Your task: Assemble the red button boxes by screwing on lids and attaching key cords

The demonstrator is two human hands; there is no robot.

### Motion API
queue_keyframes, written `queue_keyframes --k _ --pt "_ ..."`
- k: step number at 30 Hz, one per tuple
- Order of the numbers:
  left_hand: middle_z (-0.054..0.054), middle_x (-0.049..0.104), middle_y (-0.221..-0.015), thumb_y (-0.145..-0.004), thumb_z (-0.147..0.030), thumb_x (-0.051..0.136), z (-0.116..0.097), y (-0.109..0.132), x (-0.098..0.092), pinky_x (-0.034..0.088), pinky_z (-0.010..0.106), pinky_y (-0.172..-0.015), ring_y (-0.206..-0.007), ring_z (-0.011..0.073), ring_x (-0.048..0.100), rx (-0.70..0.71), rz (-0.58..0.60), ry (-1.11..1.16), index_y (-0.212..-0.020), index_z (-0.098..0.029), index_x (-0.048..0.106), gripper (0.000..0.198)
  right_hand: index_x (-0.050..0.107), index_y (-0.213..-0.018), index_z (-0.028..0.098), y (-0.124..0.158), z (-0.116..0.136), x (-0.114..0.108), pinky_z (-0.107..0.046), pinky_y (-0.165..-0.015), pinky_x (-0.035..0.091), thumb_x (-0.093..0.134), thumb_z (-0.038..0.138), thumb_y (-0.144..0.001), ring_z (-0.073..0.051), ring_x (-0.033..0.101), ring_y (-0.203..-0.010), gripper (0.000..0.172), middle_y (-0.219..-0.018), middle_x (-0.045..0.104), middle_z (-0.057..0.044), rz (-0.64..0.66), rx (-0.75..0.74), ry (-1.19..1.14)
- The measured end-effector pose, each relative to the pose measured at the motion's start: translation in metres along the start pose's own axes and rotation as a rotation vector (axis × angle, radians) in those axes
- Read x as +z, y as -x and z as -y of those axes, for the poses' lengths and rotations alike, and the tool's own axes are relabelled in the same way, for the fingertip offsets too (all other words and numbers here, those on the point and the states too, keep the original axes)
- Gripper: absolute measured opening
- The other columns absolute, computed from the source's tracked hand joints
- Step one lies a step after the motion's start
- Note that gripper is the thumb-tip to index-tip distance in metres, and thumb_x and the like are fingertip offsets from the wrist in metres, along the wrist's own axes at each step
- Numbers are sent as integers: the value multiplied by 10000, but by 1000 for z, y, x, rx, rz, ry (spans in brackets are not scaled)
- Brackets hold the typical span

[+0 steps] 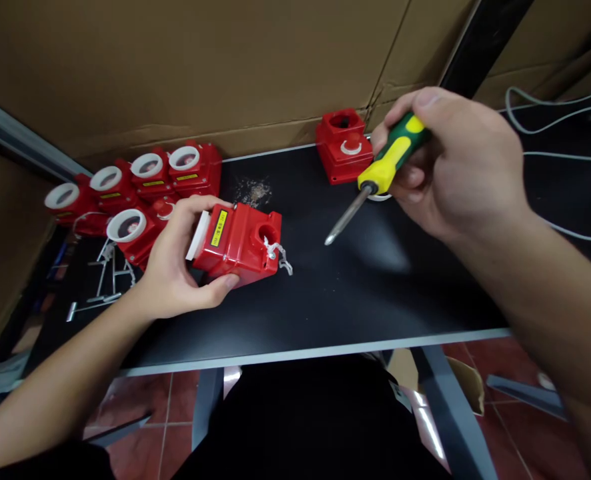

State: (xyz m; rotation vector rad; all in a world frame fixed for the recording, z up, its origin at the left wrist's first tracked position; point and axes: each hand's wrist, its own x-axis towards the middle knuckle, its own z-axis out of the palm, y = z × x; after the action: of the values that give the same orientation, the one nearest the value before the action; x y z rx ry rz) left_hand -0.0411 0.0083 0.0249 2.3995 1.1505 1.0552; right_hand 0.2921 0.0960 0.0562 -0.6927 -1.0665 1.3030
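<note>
Red housing [238,241] clasped in left hand [175,267]; right hand [455,160] grips screwdriver [380,170]

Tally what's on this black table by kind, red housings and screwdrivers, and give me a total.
Red housings: 7 (clustered red housings at the left, 5; held red housing in the left hand, 1; back red housing by the cardboard, 1)
Screwdrivers: 1 (screwdriver in the right hand)
Total: 8
The thin metal pins at the left are too jumbled to count and are not included.
</note>
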Motion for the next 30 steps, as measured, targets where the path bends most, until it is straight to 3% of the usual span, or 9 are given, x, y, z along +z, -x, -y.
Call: queue_keyframes --k 10,21,30 --pt "131 694 -1426 -868 -465 945 0 -2 3 629 546 -1062 -1218 344 720 43 21 48 -1572 -286 566 819 723 -795 167 18 3 14 -245 -366 287 553 89 -1091 -100 448 -457 350 -799 713 -55 53 26 55" --pt "146 711 -1414 -862 -441 975 0 -5 2 617 520 -1072 -1218 335 733 105 19 45 -1574 -236 598 831 761 -798 184 21 0 16 -281 -360 299 554 80 -1129 -121 484 -465 404 -787 725 -48 34 6 102" --pt "151 713 -1453 -866 -591 941 4 -4 3 664 593 -1050 -1232 376 764 130 18 -69 -1649 -304 547 922 754 -861 220 20 -3 9 -311 -373 338 557 109 -1178 -133 539 -506 390 -821 730 -25 85 -97 199"
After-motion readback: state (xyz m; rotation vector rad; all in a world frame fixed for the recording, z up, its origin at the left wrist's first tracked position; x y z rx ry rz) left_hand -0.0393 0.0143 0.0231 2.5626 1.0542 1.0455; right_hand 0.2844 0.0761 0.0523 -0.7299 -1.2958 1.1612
